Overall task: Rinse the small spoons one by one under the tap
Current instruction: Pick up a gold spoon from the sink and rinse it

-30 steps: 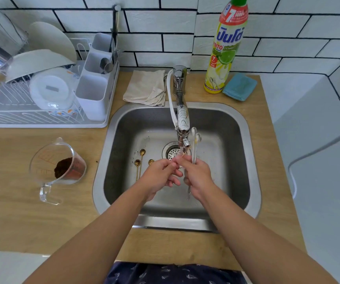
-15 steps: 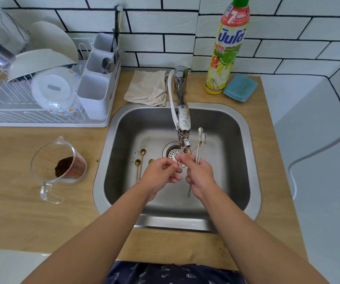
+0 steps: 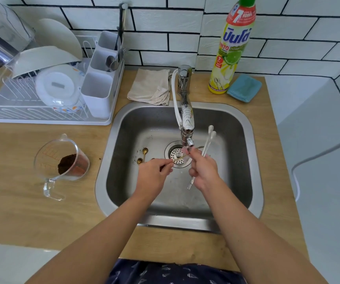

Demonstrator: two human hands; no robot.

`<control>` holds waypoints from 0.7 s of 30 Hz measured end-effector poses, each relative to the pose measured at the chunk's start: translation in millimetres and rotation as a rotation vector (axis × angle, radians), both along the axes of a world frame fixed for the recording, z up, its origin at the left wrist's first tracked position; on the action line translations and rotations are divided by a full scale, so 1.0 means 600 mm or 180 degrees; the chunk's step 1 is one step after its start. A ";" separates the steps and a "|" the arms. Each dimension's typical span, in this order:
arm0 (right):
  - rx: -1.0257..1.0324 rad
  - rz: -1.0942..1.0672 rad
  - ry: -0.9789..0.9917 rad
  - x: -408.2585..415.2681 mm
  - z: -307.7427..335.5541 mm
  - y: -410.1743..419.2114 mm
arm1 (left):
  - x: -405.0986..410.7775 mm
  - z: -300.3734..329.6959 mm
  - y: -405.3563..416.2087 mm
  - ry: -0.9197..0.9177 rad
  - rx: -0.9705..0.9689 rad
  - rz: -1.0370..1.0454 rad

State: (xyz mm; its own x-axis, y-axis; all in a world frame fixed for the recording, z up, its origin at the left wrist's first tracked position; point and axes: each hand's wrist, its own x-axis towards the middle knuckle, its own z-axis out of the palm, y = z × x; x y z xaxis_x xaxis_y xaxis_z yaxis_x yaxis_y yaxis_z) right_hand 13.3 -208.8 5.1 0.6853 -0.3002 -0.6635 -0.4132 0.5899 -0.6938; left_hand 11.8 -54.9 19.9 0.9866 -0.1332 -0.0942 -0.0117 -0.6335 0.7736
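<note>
Steel sink [image 3: 244, 140] set in a wooden tabletop [image 3: 21, 201], both hands over the basin. Left hand [image 3: 154, 175]: grip pinched on the handle end of a thin gold spoon [image 3: 180, 157], which slants up and right toward the tap [image 3: 186, 124] outlet, above the drain strainer [image 3: 176, 153]. Right hand [image 3: 203, 171]: fingers curled round two white spoons [image 3: 209, 138], their bowls pointing up just right of the spout, handle ends showing below the palm; its fingertips meet the gold spoon's far end under the outlet. Two more gold spoons [image 3: 143, 154] lie on the basin floor left of the strainer, among dark specks. On the tabletop: measuring jug [image 3: 62, 160] holding brown grounds, left of the sink; dish rack [image 3: 42, 95] with plates and cutlery caddy; folded cloth [image 3: 150, 87]; detergent bottle [image 3: 230, 54]; blue sponge [image 3: 244, 88].
</note>
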 end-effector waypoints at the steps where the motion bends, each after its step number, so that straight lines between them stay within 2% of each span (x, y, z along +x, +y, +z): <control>1: 0.0033 -0.0070 0.0005 -0.001 -0.002 0.001 | -0.001 0.000 -0.002 -0.0088 0.0046 0.0009; 7: -0.0007 0.0243 0.0122 -0.031 -0.020 0.043 | -0.001 -0.002 -0.014 -0.0111 0.0087 0.0046; 13: 0.0009 -0.0503 0.0090 0.003 -0.009 0.002 | -0.014 -0.007 -0.011 -0.0028 -0.0043 0.0122; 18: -0.0150 0.0078 0.0028 -0.014 -0.008 0.025 | -0.014 -0.006 -0.021 0.0238 -0.0198 0.0289; 19: -0.0161 0.0127 0.0003 -0.015 -0.005 0.024 | -0.014 -0.005 -0.022 0.0344 -0.0313 0.0318; 21: -0.0097 0.0093 -0.0059 -0.010 -0.005 0.017 | -0.012 0.001 -0.024 0.0838 -0.1012 0.0482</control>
State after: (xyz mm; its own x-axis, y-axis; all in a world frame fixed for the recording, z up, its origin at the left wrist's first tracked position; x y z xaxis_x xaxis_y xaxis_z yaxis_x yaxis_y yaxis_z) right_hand 7.1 -198.8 2.2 0.7061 -0.2999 -0.6414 -0.4169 0.5562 -0.7190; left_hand 4.4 -69.3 20.5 0.9450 -0.0519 -0.3229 0.2868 -0.3429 0.8945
